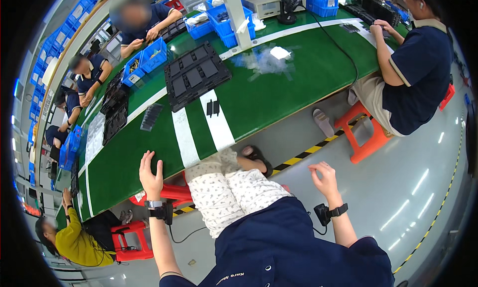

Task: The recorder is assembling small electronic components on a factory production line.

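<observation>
My left hand (151, 176) is raised at the near edge of the green table (264, 110), fingers stretched and thumb apart, holding nothing. Out over the floor to the right, my right hand (325, 179) hangs in the air with loosely bent fingers and nothing visible in it. Both wrists wear black strapped devices. Beyond my left hand lies a small stack of dark flat strips (151, 117). Two small black pieces (212, 108) rest on a white strip (219, 130) of the table. Behind them sits a black compartment tray (175, 102) holding dark rectangular pieces.
Blue bins (153, 56) stand beyond the tray, and more black trays (115, 123) lie to the left. A black cable (343, 48) crosses the table near a metal post (236, 18). A co-worker (423, 73) sits right on a red stool (361, 133); others work along the table.
</observation>
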Motion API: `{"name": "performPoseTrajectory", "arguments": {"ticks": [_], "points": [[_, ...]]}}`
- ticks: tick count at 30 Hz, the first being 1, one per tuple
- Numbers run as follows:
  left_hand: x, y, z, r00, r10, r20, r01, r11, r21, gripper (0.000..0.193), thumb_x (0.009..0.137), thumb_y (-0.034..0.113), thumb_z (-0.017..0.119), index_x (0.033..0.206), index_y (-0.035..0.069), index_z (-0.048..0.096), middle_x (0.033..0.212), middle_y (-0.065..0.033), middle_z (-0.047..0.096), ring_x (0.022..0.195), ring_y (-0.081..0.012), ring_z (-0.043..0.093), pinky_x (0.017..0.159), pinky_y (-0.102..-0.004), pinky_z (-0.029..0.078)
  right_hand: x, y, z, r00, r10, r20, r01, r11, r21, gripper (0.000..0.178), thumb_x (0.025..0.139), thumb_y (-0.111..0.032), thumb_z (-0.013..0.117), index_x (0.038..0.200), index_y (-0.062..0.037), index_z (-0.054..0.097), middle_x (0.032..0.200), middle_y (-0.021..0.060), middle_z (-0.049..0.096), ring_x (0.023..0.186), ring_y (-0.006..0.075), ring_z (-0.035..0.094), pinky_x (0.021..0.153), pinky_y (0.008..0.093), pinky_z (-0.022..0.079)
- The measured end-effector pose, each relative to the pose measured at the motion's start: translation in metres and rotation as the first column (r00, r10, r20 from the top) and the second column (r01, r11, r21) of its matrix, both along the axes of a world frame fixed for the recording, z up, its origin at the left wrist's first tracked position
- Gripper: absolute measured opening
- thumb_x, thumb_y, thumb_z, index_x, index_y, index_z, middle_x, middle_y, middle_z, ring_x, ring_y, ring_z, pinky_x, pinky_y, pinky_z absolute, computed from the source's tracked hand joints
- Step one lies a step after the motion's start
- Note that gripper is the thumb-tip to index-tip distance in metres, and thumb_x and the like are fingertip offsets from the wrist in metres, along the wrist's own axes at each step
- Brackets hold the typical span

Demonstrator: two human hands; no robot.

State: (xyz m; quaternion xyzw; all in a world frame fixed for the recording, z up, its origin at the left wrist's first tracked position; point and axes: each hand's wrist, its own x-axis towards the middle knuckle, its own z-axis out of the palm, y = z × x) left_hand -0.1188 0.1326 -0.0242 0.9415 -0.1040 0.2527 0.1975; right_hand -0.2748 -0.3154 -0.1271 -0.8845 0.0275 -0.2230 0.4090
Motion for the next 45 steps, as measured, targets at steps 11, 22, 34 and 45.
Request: {"name": "performPoseTrajectory", "arguments": {"ticks": [11, 22, 34, 45], "points": [[0.009, -0.005, 0.046, 0.977, -0.036, -0.21, 0.055, 0.995, 0.087, 0.031, 0.077, 0.016, 0.061, 0.103, 0.001, 0.056, 0.107, -0.0166, 0.054, 0.101, -0.0321, 0.052, 0.086, -0.0357, 0.041, 0.045, -0.001, 0.069, 0.984, 0.107, 0.142, -0.099, 0.993, -0.058, 0.016, 0.067, 0.003, 0.058, 0.081, -0.0026, 0.061, 0.067, 0.009, 0.059, 0.062, 0.0234, 0.057, 0.062, 0.0306, 0.045], [0.091, -0.132, 0.09, 0.646, -0.697, -0.312, 0.717, 0.694, -0.067, 0.024, 0.076, 0.016, 0.06, 0.096, 0.003, 0.058, 0.088, -0.0139, 0.059, 0.082, -0.0289, 0.058, 0.071, -0.0356, 0.047, 0.157, 0.023, 0.181, 0.804, 0.586, 0.098, -0.593, 0.801, 0.079, 0.016, 0.072, -0.006, 0.062, 0.087, -0.0064, 0.064, 0.044, 0.0002, 0.045, 0.039, 0.0081, 0.039, 0.04, 0.0232, 0.029], [0.096, -0.209, 0.039, 0.592, -0.736, -0.329, 0.798, 0.591, 0.113, 0.054, 0.082, 0.04, 0.05, 0.122, 0.004, 0.042, 0.117, -0.0209, 0.044, 0.109, -0.0341, 0.044, 0.092, -0.0434, 0.035, 0.297, 0.117, 0.182, 0.205, 0.979, -0.013, -0.818, 0.178, 0.546, 0.021, 0.075, -0.008, 0.063, 0.094, -0.0019, 0.061, 0.056, -0.0055, 0.041, 0.052, 0.0018, 0.034, 0.047, 0.0196, 0.027], [0.083, -0.204, 0.02, 0.571, -0.719, -0.398, 0.769, 0.637, -0.047, 0.059, 0.072, 0.052, 0.056, 0.097, -0.002, 0.062, 0.123, -0.0214, 0.034, 0.117, -0.0384, 0.026, 0.101, -0.0493, 0.017, 0.325, 0.15, 0.131, 0.187, 0.954, 0.235, -0.512, -0.11, 0.852, 0.028, 0.074, -0.017, 0.059, 0.095, 0.002, 0.06, 0.06, -0.0034, 0.045, 0.056, 0.0034, 0.041, 0.051, 0.0186, 0.033]]}}
